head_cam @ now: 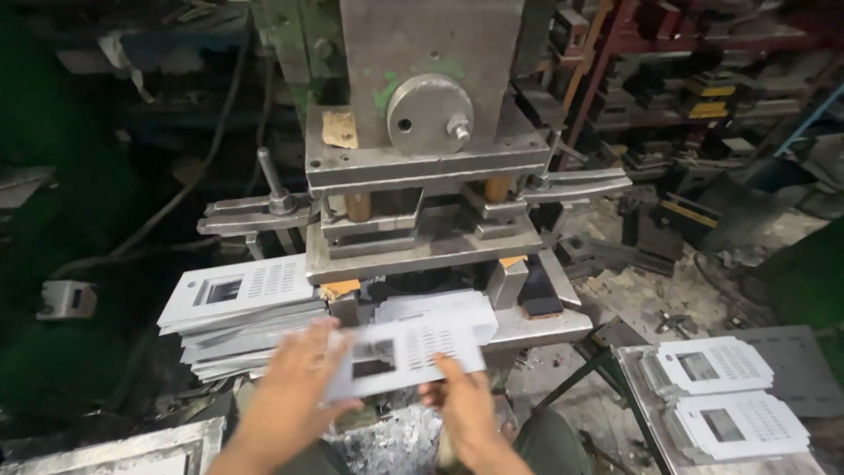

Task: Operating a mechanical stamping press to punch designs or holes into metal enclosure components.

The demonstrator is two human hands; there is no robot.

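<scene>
Both hands — left hand (294, 387) and right hand (466, 400) — grip one flat grey metal sheet (400, 352), fingers closed on its edges, just before the big press (422, 149). More sheets sit stacked (237, 303) left.

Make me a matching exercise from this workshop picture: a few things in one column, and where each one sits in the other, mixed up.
Things:
1. Blurred grey perforated metal plate
2. Tall stack of grey perforated plates
3. Two shaped grey plates
4. Round grey steel disc with bolt

Places:
A. On the metal tray at lower right
B. On the press front, up top
C. Between left hand and right hand
D. Left of the press bed

Pairs: 1-C, 2-D, 3-A, 4-B
</scene>
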